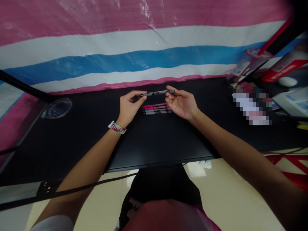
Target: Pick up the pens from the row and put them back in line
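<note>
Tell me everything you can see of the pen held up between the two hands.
The pen is slim and straight, with a greyish, plastic-looking barrel, dark markings and dark ends; any print is too small to read. It lies nearly level, its right end slightly higher in the picture, just above the row of pens on the black table. The left hand pinches one end; the right hand's fingers are at the other, their grip unclear.

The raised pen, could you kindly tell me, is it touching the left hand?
Touching: the head view shows the left hand pinching one end of the raised pen.
</note>
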A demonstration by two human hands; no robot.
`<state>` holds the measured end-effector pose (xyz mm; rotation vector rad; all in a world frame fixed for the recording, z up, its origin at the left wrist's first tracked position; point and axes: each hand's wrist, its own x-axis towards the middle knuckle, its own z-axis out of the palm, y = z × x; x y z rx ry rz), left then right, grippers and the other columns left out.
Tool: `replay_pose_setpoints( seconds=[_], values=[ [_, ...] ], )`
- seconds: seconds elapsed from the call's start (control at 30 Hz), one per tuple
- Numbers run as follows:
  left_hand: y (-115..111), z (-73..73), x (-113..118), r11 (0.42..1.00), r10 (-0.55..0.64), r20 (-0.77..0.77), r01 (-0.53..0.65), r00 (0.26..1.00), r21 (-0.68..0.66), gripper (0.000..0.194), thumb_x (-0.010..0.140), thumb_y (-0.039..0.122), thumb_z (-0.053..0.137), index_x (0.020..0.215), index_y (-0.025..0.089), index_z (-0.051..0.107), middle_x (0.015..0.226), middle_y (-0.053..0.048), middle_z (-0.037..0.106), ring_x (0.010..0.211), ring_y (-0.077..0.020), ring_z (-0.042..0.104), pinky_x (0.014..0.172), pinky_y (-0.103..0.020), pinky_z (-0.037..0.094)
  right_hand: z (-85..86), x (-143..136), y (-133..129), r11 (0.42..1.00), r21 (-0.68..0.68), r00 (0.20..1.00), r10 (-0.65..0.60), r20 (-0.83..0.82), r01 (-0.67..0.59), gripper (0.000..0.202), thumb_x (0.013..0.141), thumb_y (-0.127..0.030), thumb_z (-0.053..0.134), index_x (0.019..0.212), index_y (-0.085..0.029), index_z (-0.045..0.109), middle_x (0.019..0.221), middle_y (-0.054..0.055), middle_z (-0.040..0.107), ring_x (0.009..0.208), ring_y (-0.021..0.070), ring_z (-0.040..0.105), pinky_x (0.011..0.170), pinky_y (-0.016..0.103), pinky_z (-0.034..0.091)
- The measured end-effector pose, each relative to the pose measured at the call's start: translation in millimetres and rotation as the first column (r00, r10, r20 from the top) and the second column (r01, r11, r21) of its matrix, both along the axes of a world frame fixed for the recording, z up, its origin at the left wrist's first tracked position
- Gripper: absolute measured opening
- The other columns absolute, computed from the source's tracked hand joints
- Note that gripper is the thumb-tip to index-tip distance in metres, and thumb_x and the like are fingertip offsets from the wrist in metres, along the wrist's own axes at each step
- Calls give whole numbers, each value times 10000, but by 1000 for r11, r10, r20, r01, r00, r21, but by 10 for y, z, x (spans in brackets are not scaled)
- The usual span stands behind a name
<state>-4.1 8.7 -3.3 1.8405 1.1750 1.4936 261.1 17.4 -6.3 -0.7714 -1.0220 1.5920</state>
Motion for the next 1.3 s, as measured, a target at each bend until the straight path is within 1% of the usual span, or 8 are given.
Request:
replay_pose_setpoints(
  seconds=[0.33,0.53,0.67,0.77,0.9,1.03,1.17,1.3],
  values=[
    [2,-6,-2,1000,-10,2,10,1000,-8,174,951,344,875,1115,288,894,1126,-51,885,1018,-238,810,995,-429,652,55,-13,-32,999,35,1000,-17,-21,18,378,955,-469,688,1223,-221,787,1065,106,844,1108,280,803,1068,492,684],
    [-2,-19,2,1000,-5,-13,5,1000,-21,208,959,410,871,1118,277,895,1136,-60,885,1045,-253,814,1000,-431,654,50,-30,-31,999,-6,999,-45,28,45,345,931,-469,691,1166,-233,779,997,90,841,1018,266,811,1036,471,698],
    [11,-32,-13,1000,-5,-29,4,1000,-17,246,961,464,878,1129,285,890,1134,-56,886,1043,-249,816,1000,-428,655,72,-15,-26,998,44,995,-44,92,40,392,945,-535,699,1172,-231,795,998,95,844,991,268,812,1001,464,702],
    [28,-40,-30,1000,-7,-35,7,999,-13,227,962,448,879,1120,286,888,1127,-56,884,1033,-247,817,1003,-432,654,58,10,-8,989,128,976,-97,197,73,424,947,-594,750,1155,-234,833,989,95,841,913,263,799,878,439,708],
    [58,-57,-66,1000,-17,-57,17,998,-6,175,948,393,886,1080,278,889,1113,-64,881,1050,-255,820,1013,-434,645,-21,46,9,911,394,868,-291,403,122,235,921,-436,841,1046,-241,882,982,80,843,862,247,777,849,427,673],
    [90,-80,-117,999,-20,-124,14,992,-50,171,913,347,889,1067,273,890,1083,-73,883,1045,-266,807,1011,-455,635,-88,84,25,815,579,703,-422,572,18,150,947,-309,764,1023,-281,890,1055,57,870,943,286,777,970,495,637],
    [128,-127,-165,998,-19,-221,4,975,-68,122,941,378,860,1020,291,893,1016,-62,883,996,-276,785,1011,-490,609,-133,125,74,747,657,624,-467,627,-101,170,941,-249,741,1016,-291,887,1041,54,875,1005,326,775,1014,538,599],
    [147,-158,-185,999,-26,-337,16,941,-30,88,956,389,843,957,314,888,997,-43,883,979,-285,763,1019,-506,572,-186,157,120,739,653,582,-463,669,-163,217,958,-220,704,1034,-283,897,1096,59,885,1096,343,789,1050,544,585]
  ],
)
